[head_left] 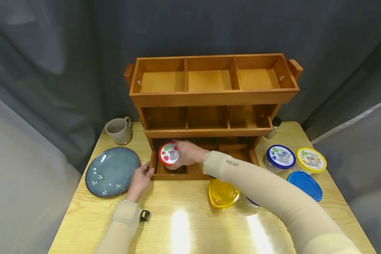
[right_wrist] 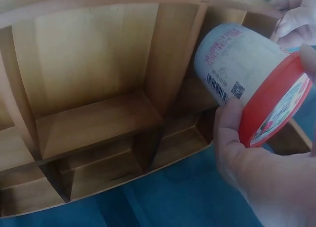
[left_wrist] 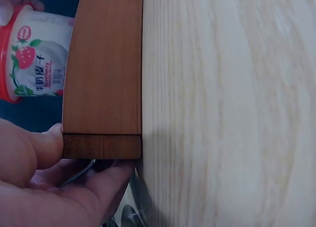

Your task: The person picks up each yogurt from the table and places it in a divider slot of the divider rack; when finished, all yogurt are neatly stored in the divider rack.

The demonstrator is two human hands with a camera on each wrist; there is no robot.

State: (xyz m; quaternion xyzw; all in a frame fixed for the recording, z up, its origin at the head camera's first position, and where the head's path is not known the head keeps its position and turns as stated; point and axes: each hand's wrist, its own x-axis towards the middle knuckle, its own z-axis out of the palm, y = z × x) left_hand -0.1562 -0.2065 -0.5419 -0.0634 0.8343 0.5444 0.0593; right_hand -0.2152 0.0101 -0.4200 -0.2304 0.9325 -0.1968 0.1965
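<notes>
The red-lidded tub (head_left: pixel 169 155) is held at the left end of the bottom tray (head_left: pixel 192 177) by the right hand's (head_left: pixel 189 153) curled fingers; the tray's near-left corner is pinched by the left hand (head_left: pixel 141 180). Probably light, smooth and fairly stiff, the tub is best gripped just below its lid (right_wrist: pixel 270 101).

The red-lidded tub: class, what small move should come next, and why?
Probably lower the red-lidded tub gently until it rests in the bottom wooden tray. The right hand grips it, lid up, at the tray's left end, and the left hand holds that tray's corner. Whether the tub's base already touches down cannot be told.
</notes>
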